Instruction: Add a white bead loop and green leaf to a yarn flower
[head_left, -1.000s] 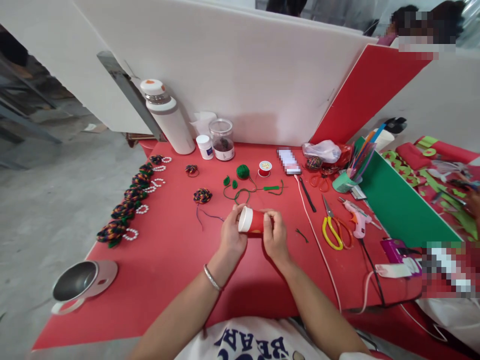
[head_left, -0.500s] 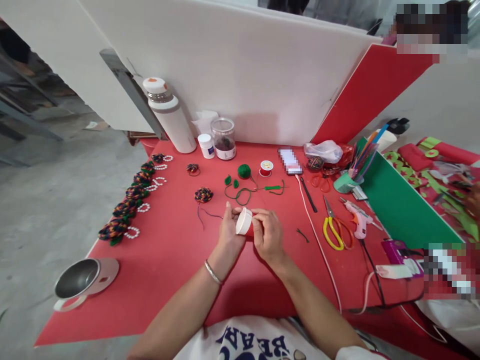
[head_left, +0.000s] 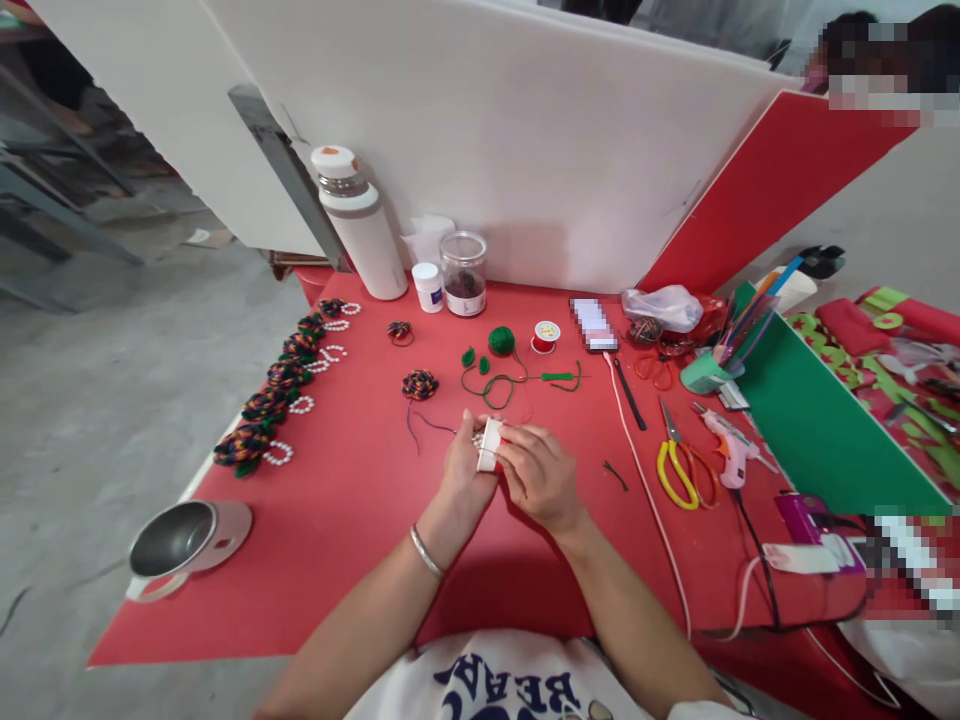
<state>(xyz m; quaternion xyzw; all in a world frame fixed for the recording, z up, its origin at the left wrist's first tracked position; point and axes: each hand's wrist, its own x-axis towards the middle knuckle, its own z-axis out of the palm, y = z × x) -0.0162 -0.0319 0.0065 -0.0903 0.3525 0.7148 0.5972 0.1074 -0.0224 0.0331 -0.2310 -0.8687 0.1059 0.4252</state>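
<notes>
We gripped the cup (head_left: 493,438) in our right hand (head_left: 541,472), fingers bent, left hand (head_left: 465,468) at its mouth, hold unclear, apparently to catch beads (head_left: 478,440)

Place: craft workshop. Evidence: red worktable (head_left: 352,560) beneath left hand (head_left: 466,465) and right hand (head_left: 541,478); multicoloured yarn flowers (head_left: 287,374), in a row, left of left hand; green yarn ball (head_left: 501,341) and thread spool (head_left: 547,335), beyond right hand; scissors (head_left: 674,438) and pink glue gun (head_left: 735,455), right of it; bare concrete floor (head_left: 67,400), far left of left hand.
</notes>
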